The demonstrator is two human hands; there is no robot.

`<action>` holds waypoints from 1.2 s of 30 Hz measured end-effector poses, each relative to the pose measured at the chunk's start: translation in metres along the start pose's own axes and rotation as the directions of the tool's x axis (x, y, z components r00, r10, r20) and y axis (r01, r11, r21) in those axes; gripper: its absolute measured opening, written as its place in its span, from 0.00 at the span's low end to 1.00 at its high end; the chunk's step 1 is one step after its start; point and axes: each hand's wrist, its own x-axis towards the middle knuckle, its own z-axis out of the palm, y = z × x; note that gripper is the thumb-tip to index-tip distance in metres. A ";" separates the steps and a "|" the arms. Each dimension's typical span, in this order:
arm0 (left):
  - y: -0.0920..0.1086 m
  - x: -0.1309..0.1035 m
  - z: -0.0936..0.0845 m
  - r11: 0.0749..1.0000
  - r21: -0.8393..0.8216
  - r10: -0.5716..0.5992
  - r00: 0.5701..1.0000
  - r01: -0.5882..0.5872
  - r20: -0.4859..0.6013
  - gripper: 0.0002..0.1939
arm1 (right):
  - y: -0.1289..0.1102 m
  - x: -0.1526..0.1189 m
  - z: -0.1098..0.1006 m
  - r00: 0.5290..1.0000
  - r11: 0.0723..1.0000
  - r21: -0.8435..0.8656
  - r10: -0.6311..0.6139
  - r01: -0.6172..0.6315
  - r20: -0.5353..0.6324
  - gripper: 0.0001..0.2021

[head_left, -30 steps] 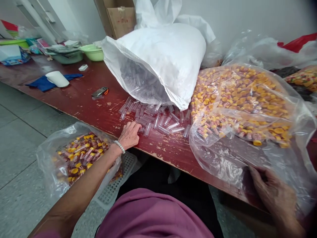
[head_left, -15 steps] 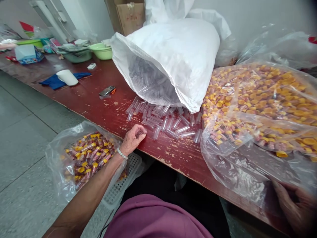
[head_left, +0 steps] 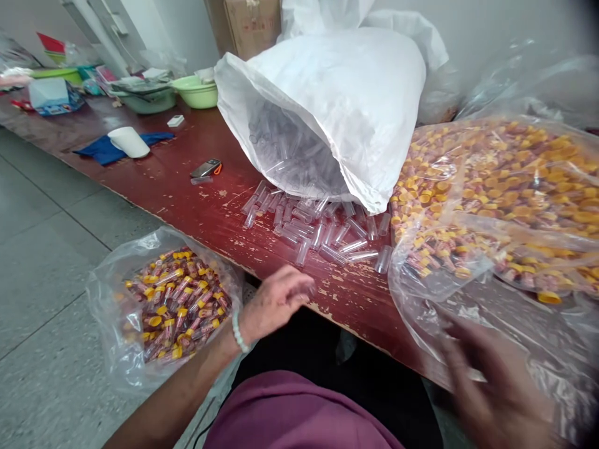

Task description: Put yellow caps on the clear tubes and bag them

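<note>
Clear tubes (head_left: 318,234) lie loose on the red worktop (head_left: 173,193), before the mouth of a white sack (head_left: 355,93). Nearer, the left hand (head_left: 276,302) has curled fingers; whether they grip anything is unclear. The right hand (head_left: 491,374), blurred, its grip impossible to tell, is by a right-side plastic bag (head_left: 496,181) of yellow-capped tubes. Another filled bag (head_left: 110,318) sits near left, below the worktop.

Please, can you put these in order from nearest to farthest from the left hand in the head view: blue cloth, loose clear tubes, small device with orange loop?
From the left hand:
1. Loose clear tubes: just beyond it, before the white bag.
2. Small device with orange loop: farther back, to the left.
3. Blue cloth: farthest left.
</note>
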 end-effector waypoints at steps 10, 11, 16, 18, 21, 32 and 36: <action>0.013 -0.014 0.013 0.925 -0.317 -0.182 0.977 0.207 0.107 0.18 | -0.071 0.026 0.084 0.964 0.874 0.476 -0.204 0.101 0.171 0.11; 0.008 -0.013 0.006 0.920 -0.327 -0.221 0.975 0.217 0.027 0.18 | -0.068 0.029 0.085 0.977 0.869 0.494 -0.121 0.018 0.178 0.10; -0.016 0.016 -0.007 0.983 0.093 -0.095 0.875 0.157 -0.474 0.09 | -0.056 0.040 0.097 0.987 0.903 0.418 0.038 -0.099 0.154 0.09; -0.020 0.032 -0.001 0.939 0.306 0.000 0.891 0.156 -0.454 0.10 | -0.053 0.040 0.102 0.989 0.960 0.281 -0.044 0.003 0.140 0.07; -0.021 0.048 0.012 0.854 0.478 -0.017 0.930 0.204 -0.368 0.14 | -0.049 0.034 0.102 0.975 0.990 0.058 -0.139 0.131 0.176 0.05; -0.017 0.014 0.002 0.959 -0.093 -0.278 0.953 0.268 -0.116 0.25 | -0.067 0.038 0.112 0.974 0.916 0.362 0.106 -0.173 0.199 0.13; -0.008 0.006 0.010 0.838 -0.486 -0.234 0.968 0.249 0.093 0.25 | -0.086 0.039 0.128 0.963 0.804 0.561 0.051 -0.196 0.263 0.09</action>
